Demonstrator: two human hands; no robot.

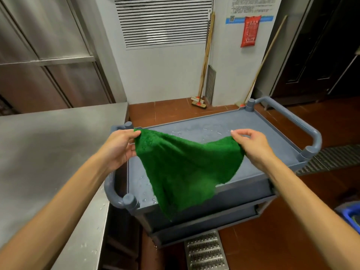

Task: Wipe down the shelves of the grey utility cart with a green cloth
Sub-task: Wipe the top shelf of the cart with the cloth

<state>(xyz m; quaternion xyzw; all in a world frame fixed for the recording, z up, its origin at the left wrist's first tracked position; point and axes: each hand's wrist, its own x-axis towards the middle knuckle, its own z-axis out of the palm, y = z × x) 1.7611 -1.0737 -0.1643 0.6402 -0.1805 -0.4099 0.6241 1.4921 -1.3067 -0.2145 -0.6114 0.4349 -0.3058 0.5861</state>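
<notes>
Mid-frame, left hand [120, 146] and right hand [252, 147] pinch corners of the green cloth [185, 168] over the seemingly wet grey cart [253, 123]; desk [48, 149] crowds its left, floor [288, 230] open right.

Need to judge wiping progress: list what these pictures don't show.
Head view:
Lower shelves: hidden beneath the cart's top shelf.
Top shelf's middle: behind the green cloth, pinched by left hand and right hand.
Wall notice: print too small, cut by the top edge.

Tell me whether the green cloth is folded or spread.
Spread: the green terry cloth hangs as one open sheet, top corners pinched by the left hand and right hand above the grey plastic cart.
</notes>
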